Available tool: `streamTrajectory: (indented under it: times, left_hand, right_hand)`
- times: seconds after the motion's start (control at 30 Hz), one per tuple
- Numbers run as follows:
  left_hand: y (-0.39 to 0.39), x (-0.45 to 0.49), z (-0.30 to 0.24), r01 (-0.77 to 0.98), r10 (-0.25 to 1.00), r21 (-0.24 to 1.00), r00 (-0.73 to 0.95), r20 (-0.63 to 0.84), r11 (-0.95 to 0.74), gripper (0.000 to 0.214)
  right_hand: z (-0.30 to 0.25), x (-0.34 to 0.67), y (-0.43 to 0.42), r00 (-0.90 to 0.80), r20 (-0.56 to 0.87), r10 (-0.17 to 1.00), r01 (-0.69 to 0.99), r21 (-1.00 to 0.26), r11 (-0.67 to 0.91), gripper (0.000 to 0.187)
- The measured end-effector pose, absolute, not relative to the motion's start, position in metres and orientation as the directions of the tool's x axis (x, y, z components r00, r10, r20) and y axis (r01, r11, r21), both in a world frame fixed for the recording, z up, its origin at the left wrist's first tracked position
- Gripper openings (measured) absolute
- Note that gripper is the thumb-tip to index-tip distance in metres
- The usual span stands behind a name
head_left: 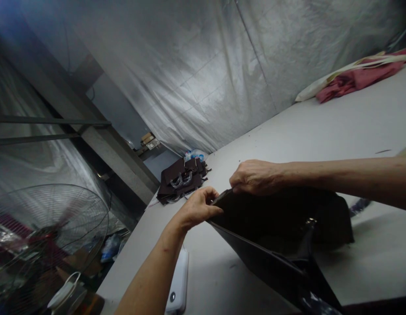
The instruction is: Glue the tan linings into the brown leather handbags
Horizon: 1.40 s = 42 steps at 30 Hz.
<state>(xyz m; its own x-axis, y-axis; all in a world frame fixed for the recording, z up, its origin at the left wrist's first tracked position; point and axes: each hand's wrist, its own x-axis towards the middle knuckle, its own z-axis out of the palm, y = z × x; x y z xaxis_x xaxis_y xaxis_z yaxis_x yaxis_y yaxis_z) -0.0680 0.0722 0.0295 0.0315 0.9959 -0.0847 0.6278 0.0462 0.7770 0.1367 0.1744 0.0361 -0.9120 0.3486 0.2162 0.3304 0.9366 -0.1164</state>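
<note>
A dark brown bag (281,236) lies on the white table (321,131) in front of me, its mouth held apart. My left hand (198,208) pinches the near edge of the bag's top at its left corner. My right hand (255,177) is closed on the far edge of the same opening, a little to the right. A metal fitting (310,222) and a dark strap (308,253) show on the bag's right part.
A pile of dark brown cut pieces (181,179) lies at the table's far left corner. Red cloth and a white bag (350,78) sit at the back right. A white phone-like device (178,284) lies under my left forearm. A standing fan (48,236) is left of the table.
</note>
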Motion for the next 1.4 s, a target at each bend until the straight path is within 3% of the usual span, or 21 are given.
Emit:
streamTrajectory:
  times: [0.2,0.3,0.47,0.7,0.9,1.03,1.27,1.4]
  left_hand:
    - [0.074,-0.076,0.034,0.663,0.975,0.749,0.178,-0.132,-0.020,0.019]
    - [0.073,-0.074,0.033,0.675,0.988,0.738,0.125,-0.088,-0.020,0.020]
    - [0.074,-0.070,0.026,0.638,1.000,0.770,-0.008,-0.023,0.023,0.028]
    - [0.071,-0.060,0.024,0.586,0.999,0.810,-0.035,0.010,0.012,0.033]
    - [0.067,-0.060,0.024,0.770,0.986,0.626,0.029,0.163,-0.126,0.015]
    - [0.070,-0.063,0.023,0.799,0.979,0.576,0.079,0.186,-0.173,0.014]
    - [0.079,-0.064,0.019,0.647,0.994,0.756,0.039,0.099,-0.101,0.019]
    - [0.080,-0.062,0.025,0.649,1.000,0.761,0.008,-0.011,0.003,0.049]
  right_hand:
    - [0.036,0.150,0.172,-0.929,0.210,0.303,0.229,-0.316,0.921,0.023]
    - [0.036,0.152,0.174,-0.920,0.199,0.337,0.248,-0.368,0.896,0.024]
    - [0.033,0.150,0.181,-0.913,0.179,0.366,0.286,-0.360,0.888,0.025]
    - [0.028,0.153,0.184,-0.917,0.192,0.350,0.272,-0.343,0.899,0.029]
    - [0.031,0.154,0.180,-0.919,0.186,0.347,0.270,-0.345,0.899,0.030]
    - [0.032,0.156,0.178,-0.930,0.178,0.322,0.257,-0.312,0.915,0.037]
    - [0.033,0.141,0.172,-0.926,0.234,0.295,0.256,-0.183,0.949,0.029]
    - [0.039,0.126,0.167,-0.921,0.236,0.308,0.308,-0.040,0.951,0.026]
